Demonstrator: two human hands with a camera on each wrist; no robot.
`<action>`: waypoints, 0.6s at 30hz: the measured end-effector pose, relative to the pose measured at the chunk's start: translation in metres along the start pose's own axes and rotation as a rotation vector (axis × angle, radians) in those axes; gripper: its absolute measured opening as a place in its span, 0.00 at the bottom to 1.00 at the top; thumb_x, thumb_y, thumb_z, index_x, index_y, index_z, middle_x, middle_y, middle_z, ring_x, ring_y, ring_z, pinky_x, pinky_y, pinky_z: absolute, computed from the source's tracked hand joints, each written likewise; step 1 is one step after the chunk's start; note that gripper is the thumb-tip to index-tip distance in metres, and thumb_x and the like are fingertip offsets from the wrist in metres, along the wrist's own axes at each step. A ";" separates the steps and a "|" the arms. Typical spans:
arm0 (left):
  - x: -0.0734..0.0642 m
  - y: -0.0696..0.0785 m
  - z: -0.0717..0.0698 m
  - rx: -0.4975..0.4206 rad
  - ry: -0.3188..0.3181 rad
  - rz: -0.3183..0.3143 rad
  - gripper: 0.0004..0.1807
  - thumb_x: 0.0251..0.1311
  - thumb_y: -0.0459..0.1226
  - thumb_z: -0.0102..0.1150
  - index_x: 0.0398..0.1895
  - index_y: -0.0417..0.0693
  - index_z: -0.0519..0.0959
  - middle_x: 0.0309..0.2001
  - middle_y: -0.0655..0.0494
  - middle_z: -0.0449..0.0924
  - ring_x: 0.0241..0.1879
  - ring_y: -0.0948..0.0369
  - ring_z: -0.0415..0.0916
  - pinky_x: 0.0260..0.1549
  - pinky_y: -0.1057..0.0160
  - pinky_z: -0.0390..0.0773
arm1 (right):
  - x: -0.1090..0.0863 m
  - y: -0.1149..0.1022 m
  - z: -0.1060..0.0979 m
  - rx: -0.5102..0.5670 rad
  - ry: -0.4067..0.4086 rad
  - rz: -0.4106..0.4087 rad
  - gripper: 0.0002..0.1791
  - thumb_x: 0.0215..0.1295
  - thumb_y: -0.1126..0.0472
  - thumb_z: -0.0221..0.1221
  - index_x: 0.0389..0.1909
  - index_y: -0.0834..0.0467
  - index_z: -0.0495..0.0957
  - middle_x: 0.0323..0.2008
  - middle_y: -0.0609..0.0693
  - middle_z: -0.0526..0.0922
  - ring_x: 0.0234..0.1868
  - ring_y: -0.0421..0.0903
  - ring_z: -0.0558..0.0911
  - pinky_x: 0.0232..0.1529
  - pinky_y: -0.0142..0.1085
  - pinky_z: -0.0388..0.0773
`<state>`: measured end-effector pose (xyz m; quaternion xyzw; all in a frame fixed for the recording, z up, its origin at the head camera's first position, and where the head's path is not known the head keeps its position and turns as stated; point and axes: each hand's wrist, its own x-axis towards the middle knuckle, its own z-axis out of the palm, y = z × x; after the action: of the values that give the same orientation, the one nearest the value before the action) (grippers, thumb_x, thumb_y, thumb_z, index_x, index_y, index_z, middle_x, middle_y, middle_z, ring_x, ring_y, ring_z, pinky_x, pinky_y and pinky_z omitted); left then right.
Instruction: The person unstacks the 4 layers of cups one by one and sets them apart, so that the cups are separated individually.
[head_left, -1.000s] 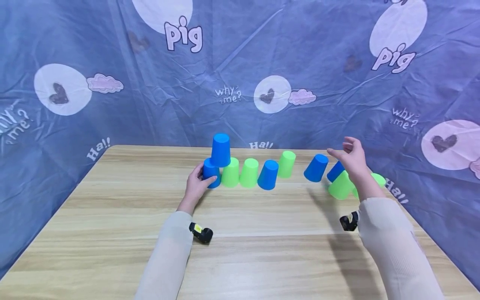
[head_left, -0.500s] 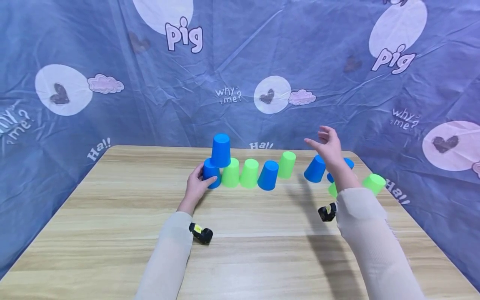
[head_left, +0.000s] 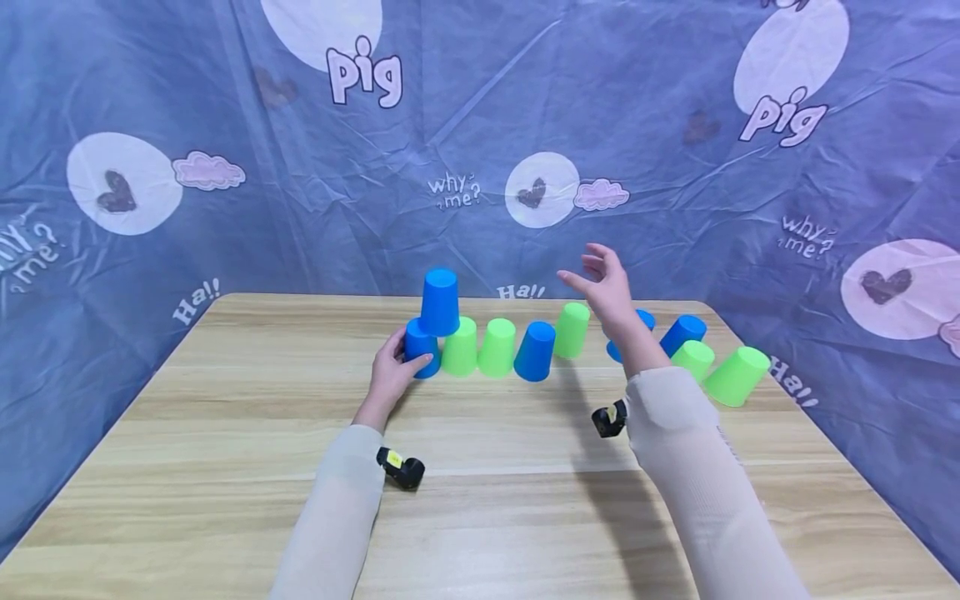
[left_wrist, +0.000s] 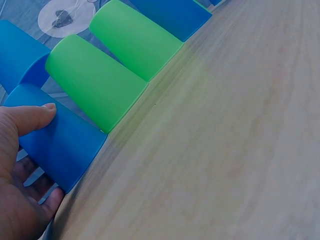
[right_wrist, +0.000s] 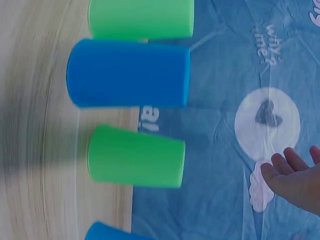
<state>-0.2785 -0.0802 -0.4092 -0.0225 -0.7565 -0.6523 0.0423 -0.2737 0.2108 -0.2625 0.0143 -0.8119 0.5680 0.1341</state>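
Note:
My left hand (head_left: 392,371) grips an upside-down blue cup (head_left: 429,342) at the left end of a row, thumb across its near side and fingers round the far side. Another blue cup (head_left: 439,302) stands upside down on top, bridging the gripped cup and the green cup (head_left: 460,350) beside it. Rightward along the row come a second green cup (head_left: 497,350) and a blue cup (head_left: 535,352). Above the table my right hand (head_left: 606,287) is raised and empty, its fingers loosely bent, close to a green cup (head_left: 572,332) set slightly farther back.
On the right stand more upside-down cups: a blue cup (head_left: 645,320) partly behind my right forearm, another blue cup (head_left: 682,333), and two green cups (head_left: 738,377). A printed blue cloth (head_left: 360,200) hangs behind the wooden table (head_left: 480,492).
My right hand has moved left through the air, from above the right-hand cups to near the set-back green cup. The left hand and the stacked cups have stayed in place.

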 end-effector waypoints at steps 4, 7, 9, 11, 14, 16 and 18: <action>0.000 0.000 0.000 0.001 -0.001 0.006 0.34 0.51 0.35 0.58 0.62 0.44 0.57 0.60 0.44 0.58 0.58 0.51 0.55 0.54 0.54 0.58 | 0.000 -0.002 0.015 0.023 -0.014 -0.004 0.40 0.50 0.55 0.62 0.62 0.57 0.53 0.58 0.56 0.61 0.59 0.49 0.59 0.55 0.42 0.60; 0.000 -0.001 0.000 0.002 0.002 0.007 0.34 0.51 0.35 0.59 0.62 0.45 0.57 0.60 0.45 0.58 0.58 0.51 0.56 0.54 0.54 0.58 | 0.000 -0.001 0.027 0.046 -0.028 -0.006 0.39 0.50 0.55 0.62 0.61 0.57 0.54 0.57 0.56 0.62 0.58 0.49 0.60 0.54 0.41 0.61; 0.000 -0.002 0.000 0.005 0.004 0.006 0.34 0.50 0.35 0.59 0.62 0.45 0.58 0.59 0.45 0.58 0.57 0.51 0.56 0.54 0.54 0.58 | -0.001 0.000 0.035 0.067 -0.038 -0.010 0.38 0.50 0.56 0.62 0.61 0.57 0.55 0.57 0.57 0.62 0.58 0.49 0.61 0.53 0.42 0.62; 0.000 -0.002 0.000 0.005 0.004 0.006 0.34 0.50 0.35 0.59 0.62 0.45 0.57 0.59 0.45 0.58 0.57 0.51 0.56 0.54 0.54 0.58 | -0.001 0.001 0.044 0.085 -0.046 -0.013 0.38 0.49 0.57 0.63 0.60 0.58 0.56 0.56 0.57 0.63 0.57 0.49 0.62 0.53 0.41 0.63; 0.001 -0.003 0.001 0.004 0.007 0.005 0.35 0.50 0.35 0.59 0.62 0.44 0.57 0.60 0.45 0.58 0.58 0.51 0.56 0.54 0.54 0.58 | -0.002 0.002 0.057 0.112 -0.068 -0.030 0.37 0.49 0.59 0.63 0.60 0.60 0.56 0.56 0.58 0.64 0.57 0.50 0.62 0.53 0.40 0.63; 0.001 -0.003 0.001 0.004 0.008 0.006 0.35 0.50 0.35 0.59 0.62 0.44 0.57 0.60 0.45 0.58 0.58 0.51 0.56 0.54 0.54 0.58 | -0.003 0.002 0.065 0.126 -0.080 -0.034 0.37 0.49 0.59 0.63 0.60 0.60 0.57 0.55 0.57 0.65 0.56 0.50 0.63 0.53 0.40 0.63; 0.002 -0.002 0.001 0.005 0.007 0.008 0.35 0.50 0.35 0.59 0.62 0.44 0.57 0.60 0.45 0.58 0.58 0.51 0.56 0.54 0.54 0.58 | -0.004 0.002 0.072 0.140 -0.089 -0.037 0.37 0.49 0.60 0.63 0.59 0.60 0.57 0.55 0.57 0.65 0.56 0.51 0.63 0.53 0.39 0.63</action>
<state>-0.2804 -0.0799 -0.4116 -0.0229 -0.7577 -0.6504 0.0477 -0.2845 0.1446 -0.2885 0.0640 -0.7749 0.6197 0.1069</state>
